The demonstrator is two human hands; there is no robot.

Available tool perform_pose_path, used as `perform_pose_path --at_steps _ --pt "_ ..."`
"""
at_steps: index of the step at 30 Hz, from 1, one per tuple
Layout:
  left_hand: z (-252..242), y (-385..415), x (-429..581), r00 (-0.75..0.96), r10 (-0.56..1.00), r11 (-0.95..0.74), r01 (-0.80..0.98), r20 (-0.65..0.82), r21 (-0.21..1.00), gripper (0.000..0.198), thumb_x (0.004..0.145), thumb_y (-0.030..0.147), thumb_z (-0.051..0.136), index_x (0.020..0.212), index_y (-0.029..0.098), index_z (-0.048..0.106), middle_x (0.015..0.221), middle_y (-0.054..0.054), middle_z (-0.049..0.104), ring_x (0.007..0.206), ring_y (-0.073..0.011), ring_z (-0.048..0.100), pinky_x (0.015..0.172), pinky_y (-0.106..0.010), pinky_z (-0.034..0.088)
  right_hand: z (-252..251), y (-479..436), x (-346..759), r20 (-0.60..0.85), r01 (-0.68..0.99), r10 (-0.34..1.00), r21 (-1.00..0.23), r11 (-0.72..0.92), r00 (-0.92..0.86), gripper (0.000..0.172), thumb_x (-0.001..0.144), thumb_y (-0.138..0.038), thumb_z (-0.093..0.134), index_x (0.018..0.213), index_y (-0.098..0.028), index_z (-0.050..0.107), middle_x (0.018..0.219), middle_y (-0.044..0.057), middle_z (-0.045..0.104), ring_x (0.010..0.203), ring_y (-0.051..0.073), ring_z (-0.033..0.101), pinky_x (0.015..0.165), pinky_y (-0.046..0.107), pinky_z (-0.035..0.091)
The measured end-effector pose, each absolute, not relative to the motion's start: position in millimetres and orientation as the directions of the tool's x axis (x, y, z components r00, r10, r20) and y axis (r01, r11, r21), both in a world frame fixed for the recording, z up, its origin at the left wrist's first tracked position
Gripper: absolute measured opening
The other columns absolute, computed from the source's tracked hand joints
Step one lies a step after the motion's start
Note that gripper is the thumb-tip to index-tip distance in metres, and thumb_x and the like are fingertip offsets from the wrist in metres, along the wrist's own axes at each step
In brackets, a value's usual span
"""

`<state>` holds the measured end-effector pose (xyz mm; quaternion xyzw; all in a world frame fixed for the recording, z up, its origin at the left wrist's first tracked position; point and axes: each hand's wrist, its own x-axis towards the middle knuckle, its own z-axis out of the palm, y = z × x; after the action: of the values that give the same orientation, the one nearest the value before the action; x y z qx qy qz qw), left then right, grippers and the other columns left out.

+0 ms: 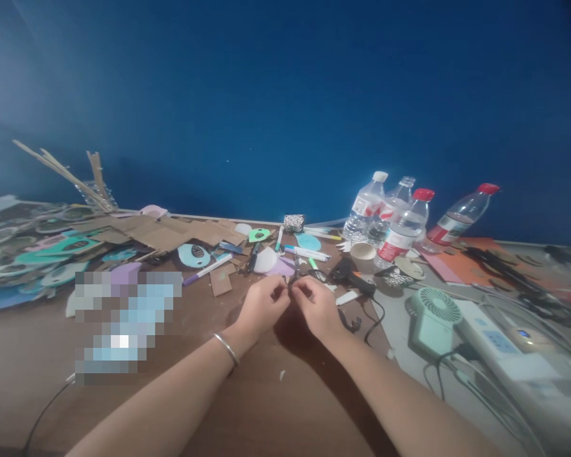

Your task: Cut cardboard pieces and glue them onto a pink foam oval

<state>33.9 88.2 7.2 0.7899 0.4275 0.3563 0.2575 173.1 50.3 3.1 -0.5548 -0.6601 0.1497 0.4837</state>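
Observation:
My left hand [262,306], with a silver bangle [227,350] at its wrist, is closed in a pinch over the brown table [261,406]. Fingertip to fingertip with it, my right hand [320,308] is pinched as well. Whatever is between the fingers is too small and dark to make out. Just beyond them lie a lilac paper piece [283,266], a white paper piece [265,260] and several markers [307,252]. To the right of my right hand is a black glue gun [352,277] with a cord.
Cardboard pieces [171,233] and coloured paper cutouts [61,251] pile up at left, before wooden sticks [96,174]. Plastic bottles [404,230] stand at the back right. A mint fan [435,320] and a white power strip [490,336] lie at right. A blurred-out device [133,324] is at left.

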Motion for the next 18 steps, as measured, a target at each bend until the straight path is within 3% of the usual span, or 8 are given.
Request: perform_pose_path --at_steps 6,10,18 --pt "9.2 85.4 34.1 0.391 0.854 -0.5 0.442 0.342 0.744 0.01 0.073 0.018 0.044 0.068 0.018 0.052 0.063 0.001 0.054 0.059 -0.011 0.046 0.058 -0.022 0.035 1.7 49.1 170.1 0.516 0.619 0.853 -0.696 0.363 0.079 0.012 0.082 -0.019 0.045 0.072 -0.019 0.051 0.07 0.001 0.054 0.065 0.015 0.05 0.058 0.024 0.037" --pt "9.6 85.0 33.9 0.391 0.859 -0.481 0.399 0.33 0.781 0.009 0.075 0.022 0.045 0.069 0.018 0.051 0.065 0.001 0.054 0.061 -0.0116 0.048 0.059 -0.022 0.036 0.7 46.8 167.3 0.559 0.651 0.826 -0.652 0.389 0.067 0.011 0.084 -0.021 0.044 0.075 -0.019 0.05 0.074 0.003 0.054 0.071 0.016 0.051 0.064 0.026 0.039" --pt "10.5 84.2 35.1 0.367 0.855 -0.511 0.467 0.367 0.722 0.007 0.071 0.017 0.045 0.066 0.018 0.05 0.062 0.003 0.052 0.058 -0.0106 0.045 0.058 -0.021 0.034 2.7 45.1 165.0 0.591 0.674 0.805 -0.619 0.403 0.061 0.011 0.083 -0.019 0.044 0.074 -0.019 0.05 0.074 0.003 0.054 0.071 0.016 0.051 0.064 0.026 0.039"
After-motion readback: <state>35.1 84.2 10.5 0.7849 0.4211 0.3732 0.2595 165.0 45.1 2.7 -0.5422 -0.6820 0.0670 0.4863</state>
